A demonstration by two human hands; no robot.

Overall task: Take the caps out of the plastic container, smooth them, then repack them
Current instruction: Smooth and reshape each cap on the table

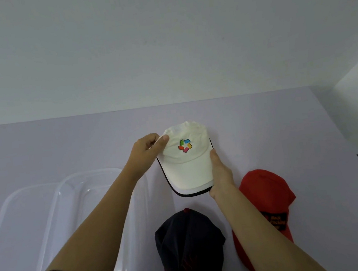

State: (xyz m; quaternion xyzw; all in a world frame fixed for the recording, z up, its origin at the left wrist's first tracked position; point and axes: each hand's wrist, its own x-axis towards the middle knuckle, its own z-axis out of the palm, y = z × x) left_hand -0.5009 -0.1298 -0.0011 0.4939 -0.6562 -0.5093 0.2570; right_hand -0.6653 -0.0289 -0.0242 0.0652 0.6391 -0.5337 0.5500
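White cap (187, 163), left grip (147, 153) pinching its crown, right grip (220, 173) clasping its brim edge, red cap (269, 191) lying just beside.

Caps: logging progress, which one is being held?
The white cap with the multicoloured logo, held by the left hand and right hand; the navy cap and red cap lie on the table.

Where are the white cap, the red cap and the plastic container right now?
white cap (186, 156), head view, on its front panel just below the logo.
red cap (265, 190), head view, on the red fabric above its black patch.
plastic container (87, 204), head view, on its bare floor.
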